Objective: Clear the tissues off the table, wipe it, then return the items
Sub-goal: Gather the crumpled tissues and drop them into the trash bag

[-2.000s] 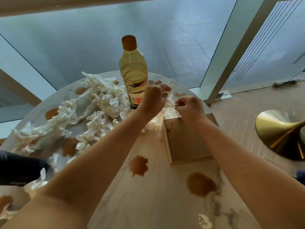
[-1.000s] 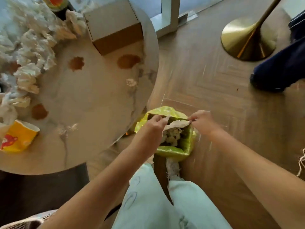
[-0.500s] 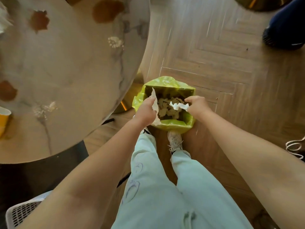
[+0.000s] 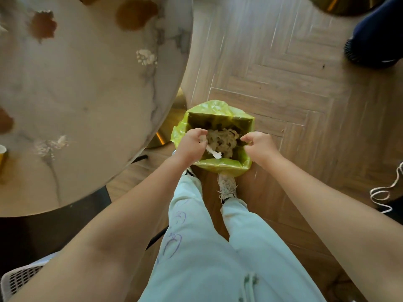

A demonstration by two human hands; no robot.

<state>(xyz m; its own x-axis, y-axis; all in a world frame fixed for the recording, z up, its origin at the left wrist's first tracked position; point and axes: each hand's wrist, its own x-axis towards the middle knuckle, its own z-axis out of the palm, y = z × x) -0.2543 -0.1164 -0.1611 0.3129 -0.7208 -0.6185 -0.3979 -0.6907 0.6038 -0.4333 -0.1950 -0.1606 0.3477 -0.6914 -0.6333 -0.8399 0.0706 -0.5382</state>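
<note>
My left hand (image 4: 192,144) hovers over the left side of a small bin lined with a yellow-green bag (image 4: 218,109). Its fingers are curled, and a white strip of tissue (image 4: 213,153) sticks out from under them. My right hand (image 4: 259,147) is over the bin's right rim with curled fingers and nothing visible in it. Crumpled tissues (image 4: 224,140) lie inside the bin. The round marble table (image 4: 87,94) at the left carries brown stains (image 4: 136,14) and small tissue scraps (image 4: 146,56).
The bin stands on a wooden floor right in front of my shoes (image 4: 227,188). Another person's dark shoe (image 4: 370,55) is at the top right, next to a gold stand base (image 4: 340,5). A white cord (image 4: 383,192) lies at the right edge.
I turned from the table down to the bin with the tissues. My right hand has let its tissue fall in; my left hand has sunk lower over the bin.
</note>
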